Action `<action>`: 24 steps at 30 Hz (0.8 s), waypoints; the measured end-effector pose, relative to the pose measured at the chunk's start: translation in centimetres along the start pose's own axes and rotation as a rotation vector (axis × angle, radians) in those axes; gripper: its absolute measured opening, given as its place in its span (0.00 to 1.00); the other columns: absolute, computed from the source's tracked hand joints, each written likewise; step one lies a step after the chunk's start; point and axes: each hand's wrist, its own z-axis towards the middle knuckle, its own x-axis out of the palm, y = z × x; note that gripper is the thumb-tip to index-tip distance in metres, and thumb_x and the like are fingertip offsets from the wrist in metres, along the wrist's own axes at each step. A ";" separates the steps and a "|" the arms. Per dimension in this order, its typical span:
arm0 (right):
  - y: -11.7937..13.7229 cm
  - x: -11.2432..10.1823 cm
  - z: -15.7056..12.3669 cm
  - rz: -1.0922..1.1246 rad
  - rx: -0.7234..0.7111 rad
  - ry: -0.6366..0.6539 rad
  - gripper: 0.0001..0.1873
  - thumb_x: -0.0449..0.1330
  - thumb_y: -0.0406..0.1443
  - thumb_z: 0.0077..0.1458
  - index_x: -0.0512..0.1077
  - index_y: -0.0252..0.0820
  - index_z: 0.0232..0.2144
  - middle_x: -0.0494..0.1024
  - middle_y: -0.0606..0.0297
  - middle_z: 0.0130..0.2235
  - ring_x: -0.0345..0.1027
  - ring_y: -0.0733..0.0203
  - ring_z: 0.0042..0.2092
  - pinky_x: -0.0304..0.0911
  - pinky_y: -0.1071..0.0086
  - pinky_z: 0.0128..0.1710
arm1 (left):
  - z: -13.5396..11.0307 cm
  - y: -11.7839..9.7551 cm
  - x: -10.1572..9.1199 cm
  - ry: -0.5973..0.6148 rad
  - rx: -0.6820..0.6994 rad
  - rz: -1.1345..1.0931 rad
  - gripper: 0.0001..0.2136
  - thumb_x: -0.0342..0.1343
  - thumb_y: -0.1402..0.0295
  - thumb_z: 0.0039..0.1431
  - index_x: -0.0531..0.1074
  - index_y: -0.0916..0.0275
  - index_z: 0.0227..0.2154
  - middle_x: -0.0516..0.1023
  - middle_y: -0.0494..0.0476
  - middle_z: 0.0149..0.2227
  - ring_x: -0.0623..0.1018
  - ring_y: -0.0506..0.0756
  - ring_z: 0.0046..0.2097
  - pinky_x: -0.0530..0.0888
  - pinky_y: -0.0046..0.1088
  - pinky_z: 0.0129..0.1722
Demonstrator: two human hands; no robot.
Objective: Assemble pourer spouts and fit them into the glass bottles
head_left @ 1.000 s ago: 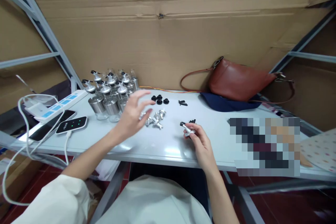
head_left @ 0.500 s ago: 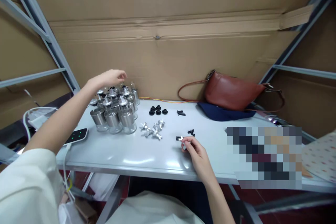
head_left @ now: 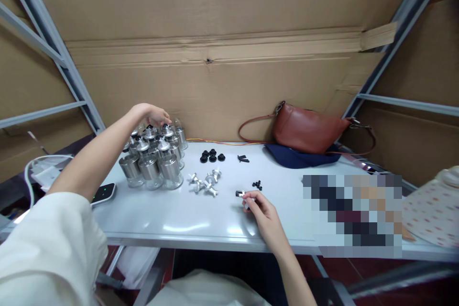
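My left hand (head_left: 158,115) is over the back of a cluster of glass-and-steel bottles (head_left: 170,167). Its fingers are curled down and close together at the bottle tops; whatever they grip there is hidden. Several bottles carry silver spout tops (head_left: 142,145). Low over the table, my right hand (head_left: 261,208) pinches a small black-and-silver piece (head_left: 240,193) between thumb and fingers. Loose silver spout tops (head_left: 206,184) lie left of that hand. Beyond it are small black bits (head_left: 257,185), black flat strips (head_left: 243,158) and round black caps (head_left: 213,158).
A brown handbag (head_left: 304,129) rests on dark blue cloth (head_left: 301,157) at the back right. A white device (head_left: 103,193) with green lights lies on the left. Cardboard (head_left: 215,95) walls the back; metal posts (head_left: 60,57) stand at the sides. A blurred patch covers the table's right.
My left hand has lowered onto the tops of the back bottles. The right hand keeps its pinch on the small piece. The whole view has shifted slightly.
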 end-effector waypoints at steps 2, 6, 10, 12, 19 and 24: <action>0.0 0.0 0.0 0.003 -0.002 0.002 0.18 0.57 0.50 0.49 0.70 0.42 0.31 0.70 0.65 0.31 0.62 0.61 0.31 0.58 0.68 0.33 | 0.0 0.1 0.3 0.030 0.015 -0.028 0.23 0.50 0.51 0.56 0.71 0.53 0.52 0.76 0.63 0.49 0.76 0.58 0.40 0.73 0.31 0.38; 0.0 -0.1 0.0 0.003 -0.006 0.010 0.18 0.58 0.50 0.49 0.70 0.42 0.31 0.71 0.64 0.31 0.63 0.61 0.31 0.59 0.68 0.34 | 0.5 -0.2 1.2 0.149 0.035 -0.116 0.25 0.51 0.48 0.53 0.71 0.51 0.52 0.77 0.64 0.47 0.76 0.60 0.40 0.72 0.32 0.38; -0.1 -0.1 -0.1 -0.004 -0.013 0.005 0.18 0.58 0.50 0.49 0.70 0.42 0.31 0.71 0.64 0.30 0.63 0.60 0.31 0.60 0.68 0.33 | 1.9 -0.2 1.5 0.257 0.050 -0.141 0.27 0.53 0.45 0.49 0.74 0.53 0.49 0.78 0.66 0.44 0.76 0.63 0.40 0.72 0.35 0.38; -0.1 -0.1 0.0 -0.006 -0.018 0.004 0.18 0.58 0.50 0.49 0.71 0.42 0.31 0.71 0.64 0.30 0.63 0.60 0.31 0.60 0.68 0.34 | 2.6 -0.1 1.3 0.320 0.058 -0.152 0.28 0.54 0.43 0.47 0.76 0.53 0.46 0.78 0.66 0.42 0.76 0.64 0.39 0.72 0.36 0.38; -0.1 -0.1 0.0 -0.001 -0.018 0.001 0.17 0.59 0.50 0.49 0.71 0.42 0.31 0.72 0.64 0.30 0.64 0.61 0.31 0.60 0.68 0.33 | 3.4 -0.2 1.5 0.386 0.050 -0.099 0.29 0.56 0.41 0.43 0.80 0.59 0.38 0.78 0.67 0.29 0.76 0.64 0.36 0.71 0.37 0.36; 0.2 -0.1 -0.1 0.003 -0.030 -0.014 0.18 0.60 0.50 0.48 0.72 0.42 0.30 0.72 0.64 0.29 0.65 0.60 0.30 0.61 0.69 0.31 | 2.8 -0.3 2.4 0.153 0.057 -0.028 0.27 0.52 0.43 0.49 0.80 0.63 0.34 0.77 0.65 0.26 0.76 0.61 0.32 0.72 0.35 0.34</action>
